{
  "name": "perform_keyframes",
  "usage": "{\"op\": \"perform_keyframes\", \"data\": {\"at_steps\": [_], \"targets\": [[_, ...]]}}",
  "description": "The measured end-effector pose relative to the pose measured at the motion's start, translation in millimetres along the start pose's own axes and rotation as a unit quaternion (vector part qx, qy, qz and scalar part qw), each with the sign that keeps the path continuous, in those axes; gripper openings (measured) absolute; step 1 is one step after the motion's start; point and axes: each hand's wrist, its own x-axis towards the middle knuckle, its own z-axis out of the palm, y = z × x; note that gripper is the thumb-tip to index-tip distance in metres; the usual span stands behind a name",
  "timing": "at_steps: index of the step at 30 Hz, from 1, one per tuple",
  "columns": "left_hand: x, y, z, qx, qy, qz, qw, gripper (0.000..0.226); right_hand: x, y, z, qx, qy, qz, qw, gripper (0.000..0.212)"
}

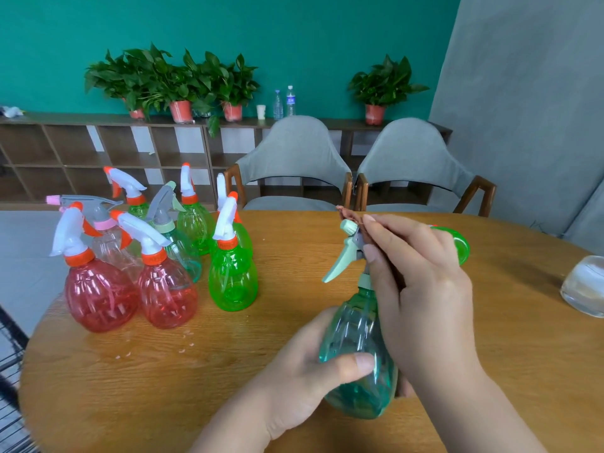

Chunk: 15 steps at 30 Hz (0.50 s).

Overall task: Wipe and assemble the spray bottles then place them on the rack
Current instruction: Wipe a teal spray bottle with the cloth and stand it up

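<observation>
Above, right hand (421, 289) pinching cloth (347, 213), bottle (356, 338) gripped

On the table (294, 273), a group of spray bottles (157, 256) stands at the left, and a single spray bottle (356, 338) is held at the near right, the left hand (294, 371) round its body and the right hand (425, 289) pinching a cloth (346, 212) at its top. Behind the right hand lies what may be another bottle (457, 243), and a container (585, 286) sits at the right edge. Behind the table stand two chairs (294, 152), then a shelf (98, 152) bearing potted plants (170, 80).
</observation>
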Motion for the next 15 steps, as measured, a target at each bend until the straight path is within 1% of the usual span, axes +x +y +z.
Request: {"op": "perform_keyframes", "data": {"at_steps": [2,4,7,9,12,15], "targets": [[-1.1,5.9,3.3,-0.039,-0.021,0.019,0.999,0.038,1.1,5.3,-1.2,0.018,-0.003,0.032,0.999,0.028],[-1.2,10.6,6.2,-0.071,-0.027,0.024,0.997,0.04,1.9,6.9,-2.3,0.044,-0.016,0.077,0.996,0.026],[-1.0,10.9,7.8,-0.069,-0.043,0.033,0.996,0.036,1.7,4.8,-3.6,0.047,-0.027,0.103,0.993,0.026],[-1.0,8.6,8.0,-0.061,-0.032,0.018,0.997,0.043,1.4,1.0,-3.9,0.022,-0.022,0.097,0.995,0.028],[3.3,1.7,3.4,-0.014,0.027,0.003,1.0,0.059,-1.7,-8.2,-2.0,-0.015,-0.03,0.058,0.998,0.036],[4.0,-2.0,0.2,-0.002,0.052,0.002,0.999,0.06,-4.1,-13.4,-1.6,-0.013,-0.066,0.018,0.998,0.05]]}}
